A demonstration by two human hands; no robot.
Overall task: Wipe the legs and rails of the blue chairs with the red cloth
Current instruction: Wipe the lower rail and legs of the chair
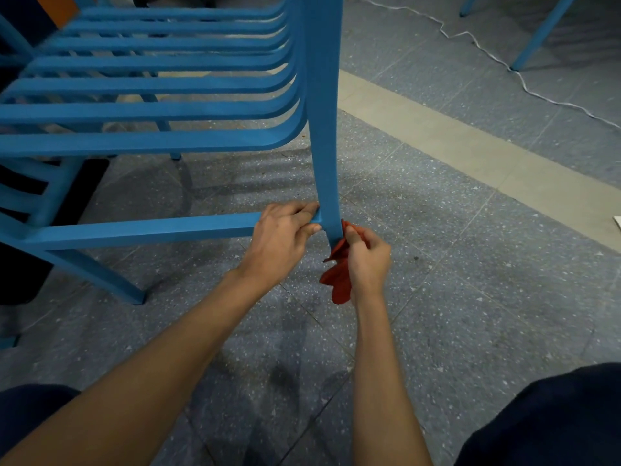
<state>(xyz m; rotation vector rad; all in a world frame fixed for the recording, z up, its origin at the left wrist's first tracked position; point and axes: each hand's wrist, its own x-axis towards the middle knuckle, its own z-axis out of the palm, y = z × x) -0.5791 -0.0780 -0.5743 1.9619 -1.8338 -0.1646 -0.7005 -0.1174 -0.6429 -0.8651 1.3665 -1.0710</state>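
A blue slatted chair (161,112) fills the upper left, seen from low down. One of its legs (324,136) runs down the middle of the view, and a lower rail (151,230) meets it from the left. My left hand (284,237) grips the rail right at that joint, thumb under, fingers over. My right hand (366,257) holds the red cloth (339,280) bunched against the leg's lower end, just below the joint. The leg's foot is hidden behind the cloth and hand.
Speckled grey tile floor (470,297) with a beige strip (470,153) crossing diagonally. A white cable (524,82) snakes across the upper right, past another blue chair leg (541,31). A further blue chair (30,196) stands at the left. My dark-clothed knees are at the bottom corners.
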